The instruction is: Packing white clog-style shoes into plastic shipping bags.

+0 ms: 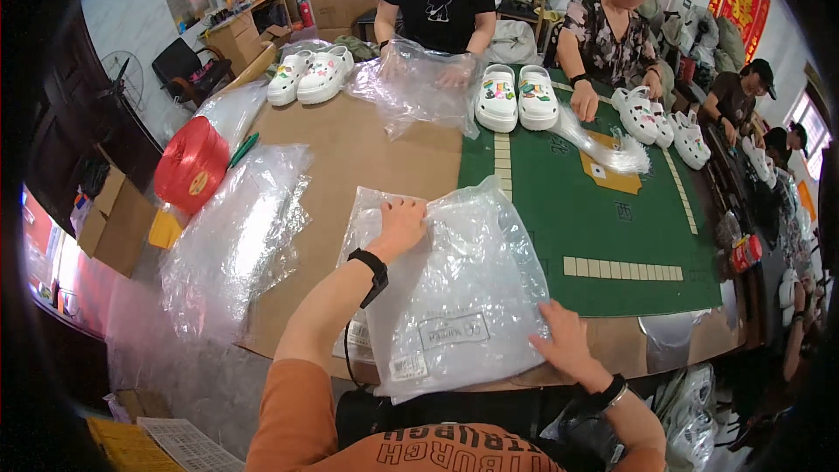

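A large clear plastic bag (472, 271) lies on the table in front of me, with a printed box and a small white label near its lower edge. Another clear bag shows under its left side. My left hand (402, 225) rests on the bag's upper left part, fingers stretched out. At the bag's right edge is my right hand (564, 341), its fingers and thumb apart and touching the plastic.
A stack of clear bags (236, 245) and a red twine roll (194, 166) lie to the left. White clogs (498, 98) stand at the far side. Light tiles (622, 268) and a bundle of clear strands (612, 156) lie on the green mat (577, 218). Co-workers stand opposite, one handling plastic (415, 92).
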The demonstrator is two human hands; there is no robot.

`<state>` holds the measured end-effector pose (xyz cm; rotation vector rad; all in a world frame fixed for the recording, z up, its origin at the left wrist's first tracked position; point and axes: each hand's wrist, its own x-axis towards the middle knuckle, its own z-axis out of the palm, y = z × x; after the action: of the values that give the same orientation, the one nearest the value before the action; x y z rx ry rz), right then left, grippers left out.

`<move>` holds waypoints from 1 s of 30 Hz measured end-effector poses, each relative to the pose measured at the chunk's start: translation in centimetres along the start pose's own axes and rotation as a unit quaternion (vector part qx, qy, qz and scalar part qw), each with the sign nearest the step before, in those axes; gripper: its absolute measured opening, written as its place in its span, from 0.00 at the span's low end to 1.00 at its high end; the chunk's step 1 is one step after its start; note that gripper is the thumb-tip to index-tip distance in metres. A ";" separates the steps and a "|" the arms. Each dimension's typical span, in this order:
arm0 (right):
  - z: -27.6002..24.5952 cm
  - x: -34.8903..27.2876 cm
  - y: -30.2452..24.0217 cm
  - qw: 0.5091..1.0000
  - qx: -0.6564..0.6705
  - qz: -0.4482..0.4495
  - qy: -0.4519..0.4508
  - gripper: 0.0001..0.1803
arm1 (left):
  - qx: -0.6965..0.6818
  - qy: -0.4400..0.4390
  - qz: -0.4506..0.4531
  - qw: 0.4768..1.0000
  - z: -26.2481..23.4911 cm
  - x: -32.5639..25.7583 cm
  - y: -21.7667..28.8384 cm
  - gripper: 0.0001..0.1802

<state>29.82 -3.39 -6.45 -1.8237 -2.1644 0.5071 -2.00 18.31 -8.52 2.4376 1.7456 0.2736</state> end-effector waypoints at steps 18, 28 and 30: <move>2.0 1.9 -6.2 0.948 0.294 0.042 -0.115 0.37 | -0.029 0.242 -0.039 0.969 -2.6 1.1 -4.3 0.30; 3.5 2.3 -7.5 0.947 0.289 0.039 -0.136 0.39 | -0.577 0.047 -0.239 0.780 -5.5 -14.2 -7.3 0.40; 5.8 3.0 -8.1 0.935 0.318 -0.001 -0.158 0.41 | -0.623 0.053 -0.252 0.738 -5.1 -15.2 -7.5 0.39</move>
<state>19.67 -2.18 -8.33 -1.4396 -1.8482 1.3940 -14.80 6.33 -6.20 0.9616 1.3708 1.0771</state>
